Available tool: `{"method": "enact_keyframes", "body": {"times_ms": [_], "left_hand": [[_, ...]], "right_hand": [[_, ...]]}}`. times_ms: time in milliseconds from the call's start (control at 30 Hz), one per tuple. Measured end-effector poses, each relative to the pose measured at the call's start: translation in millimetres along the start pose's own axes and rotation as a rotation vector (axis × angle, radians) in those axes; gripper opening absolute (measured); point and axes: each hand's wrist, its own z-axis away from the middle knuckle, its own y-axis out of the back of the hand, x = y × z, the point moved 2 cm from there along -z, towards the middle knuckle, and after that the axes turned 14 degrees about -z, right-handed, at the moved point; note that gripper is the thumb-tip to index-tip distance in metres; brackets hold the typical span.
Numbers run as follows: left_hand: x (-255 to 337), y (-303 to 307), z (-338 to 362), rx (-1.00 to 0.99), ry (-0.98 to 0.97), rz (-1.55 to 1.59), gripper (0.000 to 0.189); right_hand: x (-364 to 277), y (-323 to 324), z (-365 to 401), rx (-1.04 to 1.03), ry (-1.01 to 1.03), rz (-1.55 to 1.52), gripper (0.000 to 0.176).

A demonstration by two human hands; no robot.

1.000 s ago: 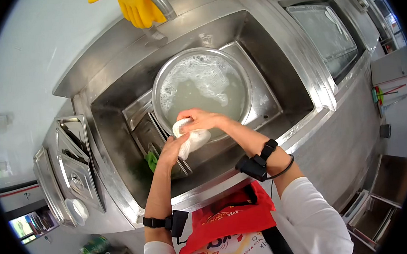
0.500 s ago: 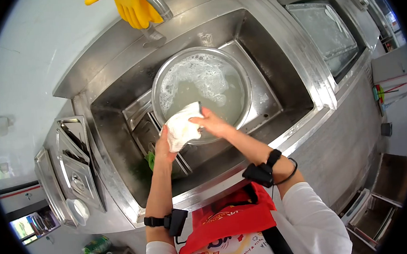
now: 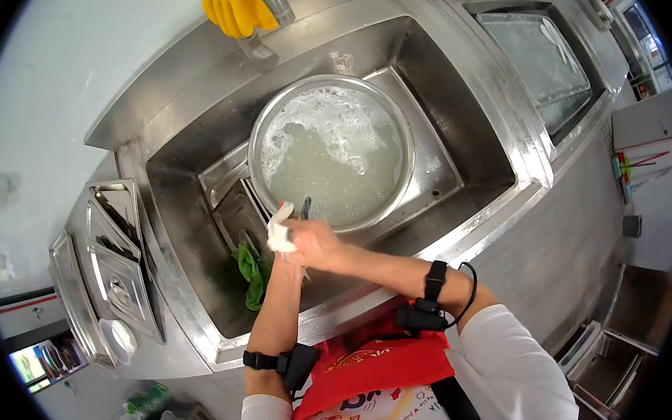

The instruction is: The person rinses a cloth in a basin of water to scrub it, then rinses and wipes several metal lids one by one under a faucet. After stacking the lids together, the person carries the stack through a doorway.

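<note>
A white cloth with a dark edge (image 3: 278,230) is bunched up between my hands, over the near-left rim of a round metal basin (image 3: 408,148). My right hand (image 3: 315,244) is closed around it, and a dark tip of it sticks out above my knuckles. My left hand (image 3: 287,260) is close against the right one and holds the cloth too; most of its fingers are hidden. Cloudy, foamy water (image 3: 333,164) fills the basin, which stands in a steel sink (image 3: 469,117). Green leaves or a green cloth (image 3: 252,277) lie in the sink, left of my hands.
Yellow gloves (image 3: 237,10) hang by the faucet (image 3: 259,51) at the back. Metal pans and lids (image 3: 121,288) lean on the left counter beside a white bowl (image 3: 119,340). A second sink on the right holds a clear tray (image 3: 534,53).
Both hands have drawn together and moved toward me, slightly left. The cloth, spread between them before, is now squeezed into a tight bunch. More of the green thing shows.
</note>
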Motion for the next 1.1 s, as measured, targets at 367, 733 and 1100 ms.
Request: {"method": "enact_keyframes", "body": {"times_ms": [367,733,1100], "left_hand": [[48,-25,38,0.205,-0.158,-0.524,0.059],[57,-11,24,0.13,-0.2,-0.987,0.022],[8,13,-11,-0.272,-0.156,0.049,0.02]], "right_hand": [[50,91,-16,-0.139,-0.582,-0.754,0.059],[66,89,-15,-0.012,-0.631,-0.838,0.032],[-45,-2,-6,-0.122,0.296,0.185,0.015]]}}
